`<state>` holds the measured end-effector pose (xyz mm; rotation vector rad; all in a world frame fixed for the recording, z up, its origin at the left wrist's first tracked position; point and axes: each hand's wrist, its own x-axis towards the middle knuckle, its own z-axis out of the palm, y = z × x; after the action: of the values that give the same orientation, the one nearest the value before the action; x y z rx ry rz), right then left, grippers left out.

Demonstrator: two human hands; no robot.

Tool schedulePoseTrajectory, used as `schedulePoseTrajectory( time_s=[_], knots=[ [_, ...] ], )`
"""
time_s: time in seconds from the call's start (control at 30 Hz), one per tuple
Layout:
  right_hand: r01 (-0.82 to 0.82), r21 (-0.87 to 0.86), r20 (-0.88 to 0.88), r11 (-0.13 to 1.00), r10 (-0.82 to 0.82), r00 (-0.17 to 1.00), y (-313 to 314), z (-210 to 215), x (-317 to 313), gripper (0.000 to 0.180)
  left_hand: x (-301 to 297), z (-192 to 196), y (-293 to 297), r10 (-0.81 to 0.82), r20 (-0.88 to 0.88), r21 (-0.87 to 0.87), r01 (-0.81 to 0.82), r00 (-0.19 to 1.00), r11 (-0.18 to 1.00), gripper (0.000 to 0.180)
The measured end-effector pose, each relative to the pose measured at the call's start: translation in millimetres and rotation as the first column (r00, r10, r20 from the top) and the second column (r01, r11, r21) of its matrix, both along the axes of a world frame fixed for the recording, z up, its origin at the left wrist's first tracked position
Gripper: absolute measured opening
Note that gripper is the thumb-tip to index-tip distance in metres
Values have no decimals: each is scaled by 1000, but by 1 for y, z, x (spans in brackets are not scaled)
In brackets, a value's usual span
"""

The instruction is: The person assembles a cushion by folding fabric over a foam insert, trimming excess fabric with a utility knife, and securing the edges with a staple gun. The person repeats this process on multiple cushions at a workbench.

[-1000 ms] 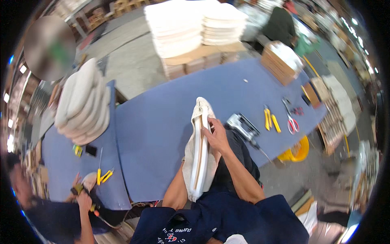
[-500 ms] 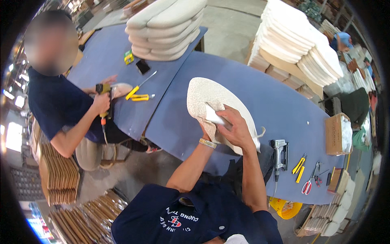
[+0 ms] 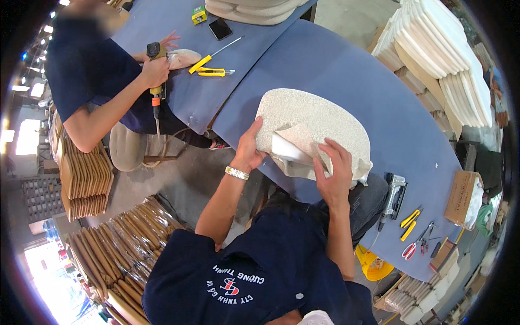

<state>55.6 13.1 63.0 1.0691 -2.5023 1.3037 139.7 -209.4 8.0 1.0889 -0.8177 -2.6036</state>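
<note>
A cream textured fabric seat cover (image 3: 319,116), rounded in outline, is held over my lap at the table's near edge. Its fabric is folded back along the near side, and smooth white padding (image 3: 288,150) shows in the gap. My left hand (image 3: 250,151) grips the cover's left edge, thumb on top and the other fingers underneath. On the other side of the gap, my right hand (image 3: 334,170) has its thumb and fingers closed on the loose fabric. Some loose fabric hangs at the cover's right corner.
A staple gun (image 3: 394,197), yellow cutter (image 3: 411,216) and red-handled scissors (image 3: 417,242) lie right on the blue table (image 3: 346,65). At left, a co-worker holds a power tool (image 3: 156,70) beside a screwdriver (image 3: 208,58). Stacked white pads (image 3: 433,43) stand far right.
The cover has turned and tilted, showing a broader face. My left hand has moved from underneath to its left edge. My right hand has shifted from the white padding to the fabric beside it.
</note>
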Motion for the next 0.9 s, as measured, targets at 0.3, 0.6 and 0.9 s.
schedulePoseTrajectory(
  time_s=[0.3, 0.6, 0.9],
  knots=[
    [70, 18, 313, 997, -72, 947, -40, -22, 24, 37, -10, -18, 15, -7, -25, 306, 14, 1000, 952, 51],
    [-309, 75, 100, 948, 301, 948, -8, -33, 12, 26, 2, -40, 73, 266, 140, 474, -300, 954, 828, 42],
    [-317, 178, 334, 932, 246, 910, -28, -41, 23, 25, 9, -43, 69, 193, 221, 416, -272, 956, 868, 44]
  ],
)
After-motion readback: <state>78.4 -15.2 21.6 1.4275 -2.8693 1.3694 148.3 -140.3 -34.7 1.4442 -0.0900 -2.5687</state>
